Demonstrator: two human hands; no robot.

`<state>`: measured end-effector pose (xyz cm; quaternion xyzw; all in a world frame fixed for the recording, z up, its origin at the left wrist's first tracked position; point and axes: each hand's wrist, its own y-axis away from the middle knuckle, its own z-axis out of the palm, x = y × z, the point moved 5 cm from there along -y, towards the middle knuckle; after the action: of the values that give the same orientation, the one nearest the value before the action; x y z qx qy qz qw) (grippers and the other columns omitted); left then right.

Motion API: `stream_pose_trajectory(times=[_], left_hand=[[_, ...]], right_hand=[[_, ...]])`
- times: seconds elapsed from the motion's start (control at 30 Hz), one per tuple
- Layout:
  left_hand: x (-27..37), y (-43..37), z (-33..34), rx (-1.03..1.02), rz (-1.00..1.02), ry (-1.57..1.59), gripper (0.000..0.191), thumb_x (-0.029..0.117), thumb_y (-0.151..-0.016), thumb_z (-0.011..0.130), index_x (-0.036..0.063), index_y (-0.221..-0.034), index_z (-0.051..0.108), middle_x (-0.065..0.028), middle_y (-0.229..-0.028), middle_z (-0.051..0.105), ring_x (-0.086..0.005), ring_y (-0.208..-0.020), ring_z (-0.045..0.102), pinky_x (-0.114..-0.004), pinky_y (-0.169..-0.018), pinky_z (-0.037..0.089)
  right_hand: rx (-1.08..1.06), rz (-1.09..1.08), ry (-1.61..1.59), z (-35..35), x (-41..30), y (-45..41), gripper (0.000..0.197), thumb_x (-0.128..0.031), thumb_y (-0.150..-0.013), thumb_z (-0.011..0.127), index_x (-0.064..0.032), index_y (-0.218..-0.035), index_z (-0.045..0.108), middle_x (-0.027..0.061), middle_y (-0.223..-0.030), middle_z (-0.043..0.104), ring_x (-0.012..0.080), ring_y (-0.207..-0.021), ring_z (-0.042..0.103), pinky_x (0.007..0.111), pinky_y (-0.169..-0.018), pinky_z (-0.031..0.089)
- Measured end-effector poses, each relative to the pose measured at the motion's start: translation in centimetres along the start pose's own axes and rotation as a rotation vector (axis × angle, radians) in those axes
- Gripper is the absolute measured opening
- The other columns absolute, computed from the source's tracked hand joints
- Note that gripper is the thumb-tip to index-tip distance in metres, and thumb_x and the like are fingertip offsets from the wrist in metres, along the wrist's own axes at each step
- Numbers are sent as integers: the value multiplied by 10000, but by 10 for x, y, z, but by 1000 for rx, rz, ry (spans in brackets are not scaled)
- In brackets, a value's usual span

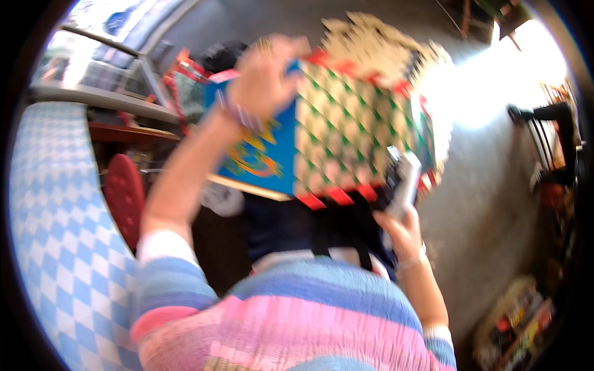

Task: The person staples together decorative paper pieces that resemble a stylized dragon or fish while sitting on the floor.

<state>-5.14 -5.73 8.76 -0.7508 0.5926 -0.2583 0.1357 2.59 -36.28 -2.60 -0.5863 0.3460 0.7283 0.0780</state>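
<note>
A large decorated box-like object [352, 134] stands before me, with a cream face patterned in green, a blue side panel [283, 153] and red pointed trim. Shaggy cream layered material [371, 41] covers its far side. My left hand [267, 81], blurred, is over the top of the blue panel; whether it touches is unclear. In my right hand [401, 229] is a white and black handheld tool with a metal tip [406, 181], perhaps a stapler, held by the box's near right corner.
A table with a blue and white diamond cloth [69, 222] runs along the left, a red round stool seat [124, 199] beside it. At right, a dark-clothed person's legs [557, 139] show near a chair. A bag of colourful items [515, 324] lies lower right.
</note>
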Motion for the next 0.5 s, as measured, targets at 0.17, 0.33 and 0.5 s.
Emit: stream_pose_trajectory(times=[0.17,0.33,0.5], left_hand=[[102,133,8,-611,-351,977,90,130,-808,619,44,-835,624,-72,-740,630,-145,-649,611,-266,-584,478],[104,218,57,-390,-1307,1672,440,160,-871,553,-10,-1244,395,-133,-1063,580,-195,-932,591,-292,-736,495],[98,183,61,110,-1299,1792,294,165,-877,531,16,-1128,495,-105,-1009,601,-198,-889,604,-307,-700,509]], right_hand=[[6,-83,-356,16,-10,-11,580,5,-655,562,49,-1219,433,95,-1016,560,188,-903,566,319,-817,461],[-70,5,-407,26,-25,-21,594,20,-645,547,45,-1226,425,118,-1048,560,227,-881,590,340,-804,485],[-62,-31,-404,12,-32,-19,611,-32,-651,593,50,-1232,420,65,-902,543,166,-816,537,292,-772,436]])
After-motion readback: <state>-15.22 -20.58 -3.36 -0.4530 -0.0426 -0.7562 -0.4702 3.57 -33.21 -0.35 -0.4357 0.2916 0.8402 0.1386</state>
